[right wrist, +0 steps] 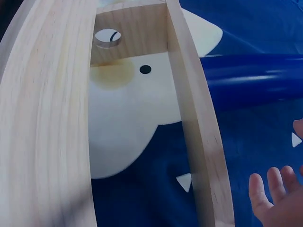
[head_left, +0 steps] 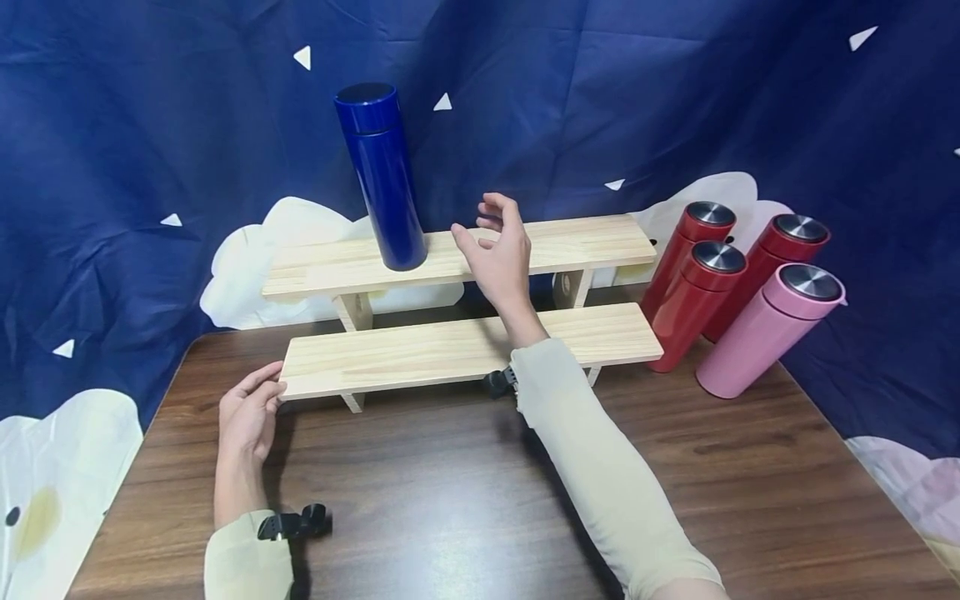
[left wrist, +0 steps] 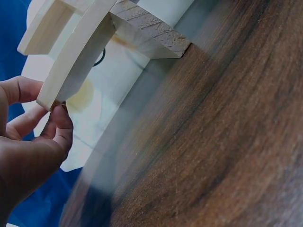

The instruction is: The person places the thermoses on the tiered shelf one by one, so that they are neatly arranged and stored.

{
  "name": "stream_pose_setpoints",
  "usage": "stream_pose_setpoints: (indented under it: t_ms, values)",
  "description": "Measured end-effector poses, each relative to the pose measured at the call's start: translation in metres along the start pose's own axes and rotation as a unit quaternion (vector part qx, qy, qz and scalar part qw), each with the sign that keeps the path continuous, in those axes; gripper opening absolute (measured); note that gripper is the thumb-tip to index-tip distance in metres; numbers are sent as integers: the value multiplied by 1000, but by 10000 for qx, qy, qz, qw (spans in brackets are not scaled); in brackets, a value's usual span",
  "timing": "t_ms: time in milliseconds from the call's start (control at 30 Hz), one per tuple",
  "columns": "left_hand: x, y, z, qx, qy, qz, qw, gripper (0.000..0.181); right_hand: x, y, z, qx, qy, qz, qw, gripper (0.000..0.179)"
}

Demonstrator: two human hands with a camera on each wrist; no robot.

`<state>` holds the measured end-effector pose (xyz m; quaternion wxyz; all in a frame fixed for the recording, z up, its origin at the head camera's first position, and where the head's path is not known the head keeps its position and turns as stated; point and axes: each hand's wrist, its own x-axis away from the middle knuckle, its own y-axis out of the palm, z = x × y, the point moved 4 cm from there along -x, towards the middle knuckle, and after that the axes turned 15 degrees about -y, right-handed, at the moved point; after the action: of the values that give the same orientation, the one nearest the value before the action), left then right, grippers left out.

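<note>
A blue thermos bottle [head_left: 390,183] stands upright on the upper tier of a two-tier wooden shelf [head_left: 600,242], left of its middle. My right hand [head_left: 501,258] hovers beside the bottle on its right, fingers loosely bent with nothing in them. In the right wrist view, the fingers of this hand [right wrist: 279,198] show past the upper board, apart from the bottle [right wrist: 255,80]. With my left hand [head_left: 251,412] I pinch the left end of the lower board; the left wrist view shows fingertips [left wrist: 57,113] at the corner of that board [left wrist: 75,61].
Right of the shelf, several bottles stand close together: red ones, such as the front red bottle [head_left: 693,308], and a pink bottle [head_left: 765,333] with a steel lid. The shelf rests on a brown wooden table [head_left: 450,475]. Behind hangs a blue curtain [head_left: 525,100] with white patterns.
</note>
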<state>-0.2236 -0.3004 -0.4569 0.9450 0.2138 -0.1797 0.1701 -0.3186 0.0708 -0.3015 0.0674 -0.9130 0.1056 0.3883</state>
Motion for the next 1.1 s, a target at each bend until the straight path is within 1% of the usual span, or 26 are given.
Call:
stream_pose_setpoints:
  t_ms: [167,233,333,400,467,567,633,867,933,1100]
  values:
    - [1,-1,0,-53,-16,60,10000,34,2,-18,1,-65,-67,170,9998,54]
    - [1,-1,0,-53,-14,69,10000,34,3,-25,0,-97,-28,270,9996,54]
    - [1,0,0,-36,5,50,10000,35,4,-36,-18,-87,65,359,9993,52]
    - [1,0,1,-7,23,6,10000,35,5,-43,-24,-39,136,392,9991,52]
    - [1,1,1,-40,45,-14,10000,35,6,-50,-24,3,142,425,9990,52]
    - [1,1,2,-69,20,4,10000,34,4,-61,-6,-12,120,536,9985,54]
    - [1,1,1,-94,12,17,10000,34,2,-70,0,-39,95,649,9978,54]
    - [0,0,1,-12,15,31,10000,34,-1,-98,-8,-148,54,1123,9935,50]
    - [0,-1,1,-3,22,38,10000,34,-1,-104,-10,-141,23,1211,9925,48]
    - [1,0,0,-9,-13,-19,10000,34,0,-118,-12,-155,-205,1327,9908,46]
